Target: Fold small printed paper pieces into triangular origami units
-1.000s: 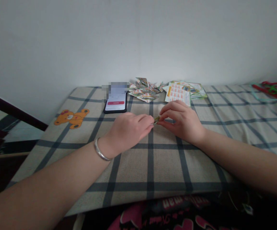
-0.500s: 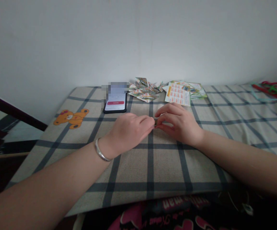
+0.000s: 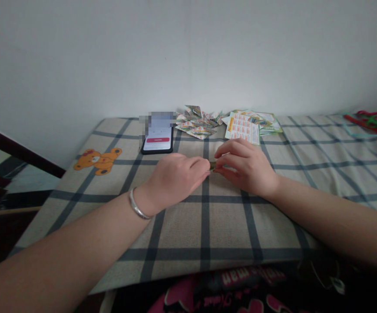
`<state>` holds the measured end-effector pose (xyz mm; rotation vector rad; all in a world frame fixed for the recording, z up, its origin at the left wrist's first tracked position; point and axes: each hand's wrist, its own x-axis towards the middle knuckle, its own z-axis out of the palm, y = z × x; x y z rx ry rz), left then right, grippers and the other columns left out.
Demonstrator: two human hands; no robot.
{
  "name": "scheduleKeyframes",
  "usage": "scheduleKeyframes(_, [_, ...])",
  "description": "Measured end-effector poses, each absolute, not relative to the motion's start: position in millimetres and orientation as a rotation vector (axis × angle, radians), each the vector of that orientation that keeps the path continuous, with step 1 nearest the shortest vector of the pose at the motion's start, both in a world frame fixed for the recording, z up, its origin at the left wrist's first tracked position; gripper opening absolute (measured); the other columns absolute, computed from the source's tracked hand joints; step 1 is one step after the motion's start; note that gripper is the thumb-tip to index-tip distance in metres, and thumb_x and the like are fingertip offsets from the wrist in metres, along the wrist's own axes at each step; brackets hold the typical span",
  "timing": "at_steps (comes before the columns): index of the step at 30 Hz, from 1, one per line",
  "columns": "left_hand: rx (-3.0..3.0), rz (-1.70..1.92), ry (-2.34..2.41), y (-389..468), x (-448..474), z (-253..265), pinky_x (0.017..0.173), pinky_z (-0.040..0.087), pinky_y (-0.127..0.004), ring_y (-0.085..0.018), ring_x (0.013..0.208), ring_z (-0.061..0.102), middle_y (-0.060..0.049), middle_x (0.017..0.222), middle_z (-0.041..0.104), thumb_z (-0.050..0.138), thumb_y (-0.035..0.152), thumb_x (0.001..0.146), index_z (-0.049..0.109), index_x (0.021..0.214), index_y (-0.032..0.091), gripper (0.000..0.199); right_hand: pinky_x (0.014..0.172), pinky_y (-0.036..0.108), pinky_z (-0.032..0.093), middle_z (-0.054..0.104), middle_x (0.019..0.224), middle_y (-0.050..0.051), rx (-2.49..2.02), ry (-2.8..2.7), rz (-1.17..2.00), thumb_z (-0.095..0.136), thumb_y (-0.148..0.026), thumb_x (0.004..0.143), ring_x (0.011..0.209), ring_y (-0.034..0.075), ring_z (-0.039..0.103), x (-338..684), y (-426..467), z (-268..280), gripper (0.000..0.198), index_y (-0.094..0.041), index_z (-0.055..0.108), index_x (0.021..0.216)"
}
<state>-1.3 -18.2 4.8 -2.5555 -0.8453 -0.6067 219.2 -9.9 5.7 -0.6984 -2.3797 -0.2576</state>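
Note:
Over the middle of the checked tablecloth, both hands pinch a small piece of folded paper (image 3: 212, 165), of which only a sliver shows. My left hand (image 3: 179, 177), with a silver bangle at the wrist, is closed on its left end. My right hand (image 3: 245, 167) grips the other end between thumb and index finger, its other fingers curled above. Just beyond the hands lies a pile of folded printed paper pieces (image 3: 200, 124). Flat printed paper sheets (image 3: 242, 129) overlap to the right of that pile.
A phone (image 3: 157, 139) with a lit screen lies left of the folded pieces. The tablecloth (image 3: 182, 230) carries an orange bear picture (image 3: 99, 161) at left. Red, green and pale blue strips (image 3: 371, 124) lie at far right. A white wall (image 3: 188, 56) stands behind the table.
My right hand has shifted slightly right, away from my left hand, so a little more of the paper shows between them. My left hand has stayed nearly still.

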Motion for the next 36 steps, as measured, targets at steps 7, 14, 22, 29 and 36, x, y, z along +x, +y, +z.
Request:
scheduleKeyframes(7, [-2.54,-0.595,-0.855,-19,-2,6,0.055,0.04,-0.029,-0.018,0.065,0.063,0.0,0.072,0.066,0.057,0.027,0.09,0.059,0.084,0.017,0.011,0.077,0.035,0.049,0.068,0.093,0.005,-0.709,-2.313,-0.189,0.063,-0.025,0.087,0.088,0.02,0.06,222,-6,4,0.006,-0.022,0.063,0.083])
scheduleKeyframes(14, [-2.484,-0.627,-0.833,-16,-4,5,0.05,0.034,-0.028,-0.016,0.057,0.059,0.0,0.068,0.065,0.058,0.029,0.09,0.059,0.084,0.017,0.014,0.079,0.036,0.048,0.067,0.091,0.004,-0.835,-2.279,-0.047,0.068,-0.024,0.083,0.088,0.021,0.061,225,-1,0,0.008,-0.022,0.061,0.08])
scheduleKeyframes(22, [-2.498,-0.636,-0.836,-17,-4,5,0.05,0.035,-0.029,-0.017,0.06,0.06,0.0,0.068,0.064,0.06,0.028,0.089,0.058,0.081,0.018,0.013,0.075,0.033,0.05,0.066,0.09,0.005,-0.88,-2.26,0.051,0.067,-0.024,0.083,0.086,0.019,0.061,222,-2,-2,0.011,-0.021,0.058,0.087])
scheduleKeyframes(29, [-2.572,-0.616,-0.841,-15,-3,5,0.057,0.041,-0.027,-0.016,0.07,0.064,0.001,0.077,0.068,0.055,0.025,0.092,0.061,0.085,0.018,0.011,0.068,0.031,0.051,0.067,0.09,0.004,-0.935,-2.213,0.114,0.069,-0.028,0.081,0.082,0.018,0.063,220,-5,-3,0.019,-0.02,0.059,0.094])
scheduleKeyframes(36, [-2.492,-0.66,-0.836,-15,-3,3,0.052,0.038,-0.028,-0.018,0.061,0.062,0.001,0.065,0.064,0.058,0.031,0.091,0.061,0.086,0.02,0.012,0.07,0.028,0.047,0.068,0.086,0.003,-0.89,-2.333,0.103,0.067,-0.025,0.083,0.08,0.016,0.061,219,-4,-5,0.011,-0.019,0.066,0.093])
